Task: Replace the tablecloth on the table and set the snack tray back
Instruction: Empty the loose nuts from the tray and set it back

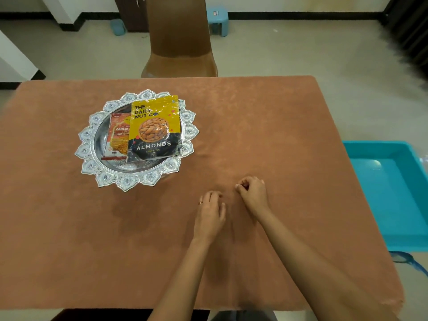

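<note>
Snack tray point(89, 166), silver, bearing an almonds packet point(154, 128), stands on the brown tablecloth point(266, 126). Right of the tray, nearer the person: left hand point(209, 216), fingers loosely bent, tips on the cloth; right hand point(252, 193), curled tight, any pinch of fabric not discernible. Far right of the tray: blue tub point(391, 200).
</note>
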Demonstrator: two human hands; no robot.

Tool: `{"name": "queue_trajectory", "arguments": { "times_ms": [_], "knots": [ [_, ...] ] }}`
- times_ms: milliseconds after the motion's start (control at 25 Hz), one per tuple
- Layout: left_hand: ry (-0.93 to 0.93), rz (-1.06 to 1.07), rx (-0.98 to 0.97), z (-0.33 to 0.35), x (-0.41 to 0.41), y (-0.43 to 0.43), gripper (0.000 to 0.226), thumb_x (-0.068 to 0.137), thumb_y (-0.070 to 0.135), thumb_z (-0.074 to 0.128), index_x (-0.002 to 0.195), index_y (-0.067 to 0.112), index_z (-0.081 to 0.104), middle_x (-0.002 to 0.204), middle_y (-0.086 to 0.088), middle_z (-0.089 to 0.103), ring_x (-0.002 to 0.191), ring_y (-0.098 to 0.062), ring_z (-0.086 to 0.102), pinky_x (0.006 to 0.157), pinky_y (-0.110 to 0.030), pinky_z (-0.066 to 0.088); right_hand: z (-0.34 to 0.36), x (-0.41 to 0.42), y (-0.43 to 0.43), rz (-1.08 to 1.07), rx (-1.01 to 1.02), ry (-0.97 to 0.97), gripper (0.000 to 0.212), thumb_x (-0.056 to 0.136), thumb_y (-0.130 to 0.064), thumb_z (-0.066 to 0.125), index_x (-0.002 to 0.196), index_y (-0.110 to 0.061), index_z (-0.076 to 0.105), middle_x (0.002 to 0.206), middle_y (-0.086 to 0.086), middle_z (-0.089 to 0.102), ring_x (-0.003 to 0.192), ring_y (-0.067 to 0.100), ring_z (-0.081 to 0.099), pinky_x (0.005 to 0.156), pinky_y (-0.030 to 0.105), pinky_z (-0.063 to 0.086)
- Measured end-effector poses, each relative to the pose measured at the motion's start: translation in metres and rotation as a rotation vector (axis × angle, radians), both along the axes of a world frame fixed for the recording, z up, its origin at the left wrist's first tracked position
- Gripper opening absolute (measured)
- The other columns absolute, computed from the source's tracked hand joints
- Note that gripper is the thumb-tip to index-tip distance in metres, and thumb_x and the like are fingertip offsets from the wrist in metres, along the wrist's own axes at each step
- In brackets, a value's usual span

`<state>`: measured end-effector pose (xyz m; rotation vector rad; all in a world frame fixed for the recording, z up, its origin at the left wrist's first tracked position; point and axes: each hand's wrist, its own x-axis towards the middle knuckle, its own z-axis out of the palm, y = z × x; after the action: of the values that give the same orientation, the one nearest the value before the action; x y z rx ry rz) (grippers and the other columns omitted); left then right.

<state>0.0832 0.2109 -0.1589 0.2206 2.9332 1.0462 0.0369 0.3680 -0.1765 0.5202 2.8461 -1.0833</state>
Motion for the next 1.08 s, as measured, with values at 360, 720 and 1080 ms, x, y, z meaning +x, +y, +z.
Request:
{"name": "queue_trajectory", "arguments": {
  "times_ms": [360,720,1080],
  "knots": [
    [0.005,-0.198,0.031,0.007,0.033,0.069,0.018,0.089,0.014,0.055,0.106,0.012,0.059,0.108,-0.002,0.057,0.099,-0.022,0.049,0.089,-0.035,0.042,0.037,0.103,0.051,-0.343,-0.523,0.175,0.016,0.081,-0.001,0.069,0.072,-0.014,0.063,0.065,-0.004,0.06,0.054,-0.004,0.049,0.058,0.011,0.041],
    [0.021,-0.761,-0.034,-0.006,0.172,0.225,0.023,0.087,0.026,0.045,0.097,0.012,0.059,0.099,-0.004,0.058,0.094,-0.026,0.051,0.088,-0.038,0.039,0.009,0.327,0.189,-0.932,-0.414,0.219,0.01,0.079,-0.01,0.073,0.073,-0.016,0.068,0.071,-0.002,0.069,0.064,0.007,0.06,0.065,0.019,0.048],
    [-0.186,-1.087,-0.068,-0.073,0.383,0.343,0.022,0.085,0.011,0.062,0.107,0.012,0.06,0.105,-0.006,0.059,0.1,-0.027,0.054,0.087,-0.038,0.043,-0.088,0.591,0.289,-1.532,-0.373,0.044,0.006,0.083,-0.01,0.072,0.078,-0.006,0.074,0.078,0.006,0.071,0.072,0.012,0.061,0.08,0.032,0.052]
  ]
}}
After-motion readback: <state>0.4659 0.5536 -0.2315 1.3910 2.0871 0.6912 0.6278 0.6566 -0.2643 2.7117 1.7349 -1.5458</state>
